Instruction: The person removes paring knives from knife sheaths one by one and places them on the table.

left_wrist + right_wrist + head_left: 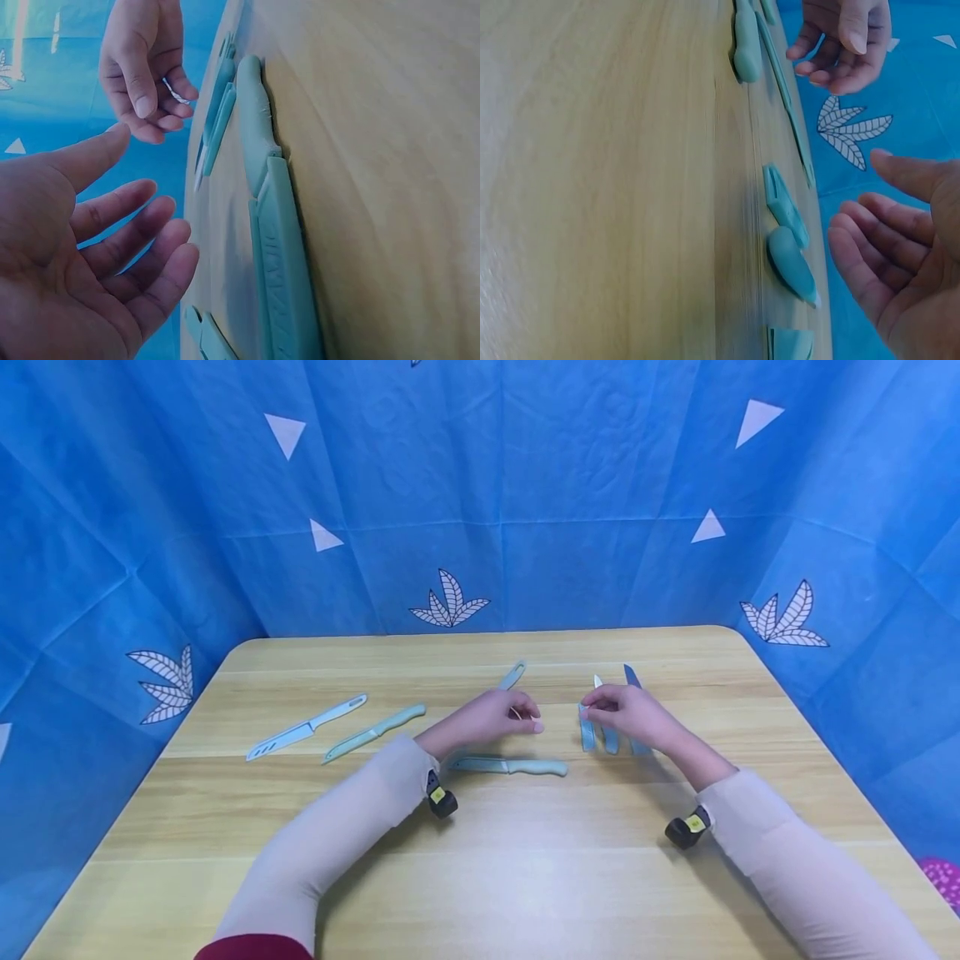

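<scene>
My left hand (495, 714) hovers over the middle of the table, its fingers loosely bent and nothing in them. In front of it lies a sheathed green knife (536, 767); the handle of another knife (513, 676) shows behind it. Above the right-hand group hangs my right hand (626, 710), also loosely curved and holding nothing. Under it lie an empty-looking teal sheath (587, 735), a small knife (791, 262) with its blade bare, and a knife with a dark bare blade (632, 676). The right hand partly covers these in the head view.
Two more sheathed knives lie at the left: a light blue one (307, 727) and a green one (374, 734). The wooden table (540, 868) ends at a blue patterned curtain (555, 568) along its back and sides.
</scene>
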A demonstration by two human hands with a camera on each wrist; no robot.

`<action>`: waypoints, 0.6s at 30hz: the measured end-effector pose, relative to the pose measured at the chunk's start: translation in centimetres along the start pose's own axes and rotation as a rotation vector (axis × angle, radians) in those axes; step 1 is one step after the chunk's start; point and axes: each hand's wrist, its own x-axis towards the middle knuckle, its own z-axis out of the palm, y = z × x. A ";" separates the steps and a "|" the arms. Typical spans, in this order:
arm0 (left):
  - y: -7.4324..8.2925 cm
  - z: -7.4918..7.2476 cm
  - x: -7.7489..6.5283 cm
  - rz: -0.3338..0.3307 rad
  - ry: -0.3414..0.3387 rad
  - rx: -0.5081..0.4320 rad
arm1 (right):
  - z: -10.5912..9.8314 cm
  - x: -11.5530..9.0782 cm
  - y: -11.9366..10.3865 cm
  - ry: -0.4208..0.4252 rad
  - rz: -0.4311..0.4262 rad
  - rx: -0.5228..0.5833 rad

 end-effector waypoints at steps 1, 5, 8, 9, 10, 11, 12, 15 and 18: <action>-0.1 0.0 -0.1 -0.002 0.002 0.001 | 0.1 0.0 -0.1 -0.006 -0.008 0.005; -0.2 0.1 -0.7 -0.015 0.002 0.003 | 0.4 -0.1 -0.6 -0.035 -0.035 0.013; -0.2 0.1 -1.2 -0.042 -0.003 0.017 | 0.8 -0.2 -1.0 -0.060 -0.058 0.008; -0.2 0.1 -1.4 -0.054 -0.006 0.021 | 0.9 -0.2 -1.1 -0.068 -0.066 0.005; -0.3 0.1 -1.6 -0.060 -0.008 0.028 | 1.1 -0.2 -1.2 -0.074 -0.076 0.002; -0.4 0.1 -1.8 -0.069 -0.008 0.036 | 1.2 -0.3 -1.3 -0.080 -0.088 -0.002; -0.4 0.1 -2.0 -0.073 -0.008 0.044 | 1.3 -0.3 -1.3 -0.084 -0.101 -0.002; -0.9 0.0 -2.4 -0.071 -0.004 0.054 | 1.6 -0.3 -1.5 -0.092 -0.142 -0.003; -1.2 0.0 -2.9 -0.042 0.006 0.085 | 1.9 -0.3 -1.8 -0.100 -0.170 0.003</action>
